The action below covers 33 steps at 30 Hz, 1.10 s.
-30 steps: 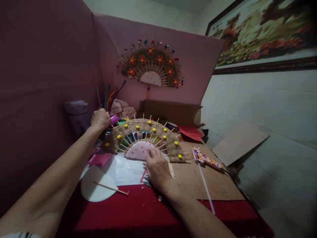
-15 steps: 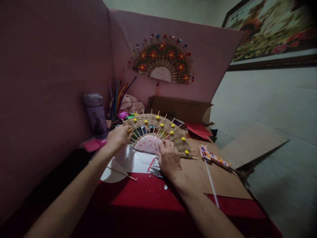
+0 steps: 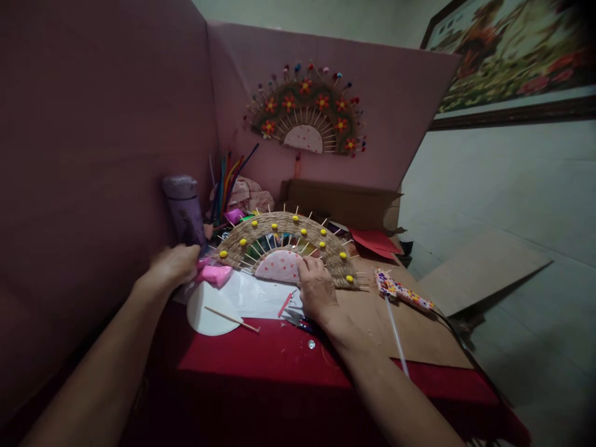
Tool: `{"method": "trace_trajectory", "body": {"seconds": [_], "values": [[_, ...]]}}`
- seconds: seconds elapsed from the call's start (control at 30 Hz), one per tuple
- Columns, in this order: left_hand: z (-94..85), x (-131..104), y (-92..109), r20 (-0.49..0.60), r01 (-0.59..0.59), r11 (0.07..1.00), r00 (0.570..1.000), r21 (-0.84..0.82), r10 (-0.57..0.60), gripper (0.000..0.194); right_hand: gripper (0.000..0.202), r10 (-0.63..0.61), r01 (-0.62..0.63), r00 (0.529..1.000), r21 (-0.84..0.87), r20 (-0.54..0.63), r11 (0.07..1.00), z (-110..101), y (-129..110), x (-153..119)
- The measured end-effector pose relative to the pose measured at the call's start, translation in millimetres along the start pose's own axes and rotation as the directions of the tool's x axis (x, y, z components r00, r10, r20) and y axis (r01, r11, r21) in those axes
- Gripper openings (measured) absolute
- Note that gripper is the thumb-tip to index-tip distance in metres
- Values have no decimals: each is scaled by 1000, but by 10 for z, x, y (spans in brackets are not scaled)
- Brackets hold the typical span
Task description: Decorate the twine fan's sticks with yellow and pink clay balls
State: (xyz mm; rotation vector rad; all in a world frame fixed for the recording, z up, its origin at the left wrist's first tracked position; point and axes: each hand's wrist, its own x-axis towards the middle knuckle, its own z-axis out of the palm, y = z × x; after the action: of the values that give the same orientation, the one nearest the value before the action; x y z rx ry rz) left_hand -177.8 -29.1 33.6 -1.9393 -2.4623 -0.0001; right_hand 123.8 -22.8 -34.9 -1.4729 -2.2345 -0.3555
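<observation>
A half-round fan (image 3: pixel 274 220), woven of brown twine over thin sticks, leans on the table with several yellow dots along its band. My right hand (image 3: pixel 318 288) grips the lower edge of its pale, red-dotted centre, fingertips on the front. Left of the fan, my left hand (image 3: pixel 174 266) is beside a pink packet (image 3: pixel 216 275) and in front of a purple bottle (image 3: pixel 183 208); its fingers are blurred and partly hidden. A white disc (image 3: pixel 212 313) with a thin stick (image 3: pixel 231 318) across it lies nearby. Below my right hand are scissors (image 3: pixel 298 320).
A flower-patterned glue gun (image 3: pixel 404 293) with a clear glue stick rests on cardboard (image 3: pixel 410 338) at the right, its cord trailing off. Red paper (image 3: pixel 375 242) and coloured stems (image 3: pixel 228 183) stand behind. A finished-looking fan (image 3: pixel 302 112) hangs on the pink board.
My left hand has left the fan's left end and moved left toward the pink packet, uncovering yellow dots there. My right hand stays on the fan's centre.
</observation>
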Motion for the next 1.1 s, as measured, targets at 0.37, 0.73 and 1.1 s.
{"method": "trace_trajectory", "body": {"seconds": [0.37,0.73,1.1], "values": [[119,62,41,57,-6,995,998,98,1,35,43,41,-41,999,46,7,998,37,15,75],[-171,-36,85,-160,44,987,987,157,-19,25,42,28,-29,1000,37,14,999,5,0,54],[22,236,58,46,-138,985,990,103,134,25,39,26,-26,1000,33,2,999,25,8,45]]}}
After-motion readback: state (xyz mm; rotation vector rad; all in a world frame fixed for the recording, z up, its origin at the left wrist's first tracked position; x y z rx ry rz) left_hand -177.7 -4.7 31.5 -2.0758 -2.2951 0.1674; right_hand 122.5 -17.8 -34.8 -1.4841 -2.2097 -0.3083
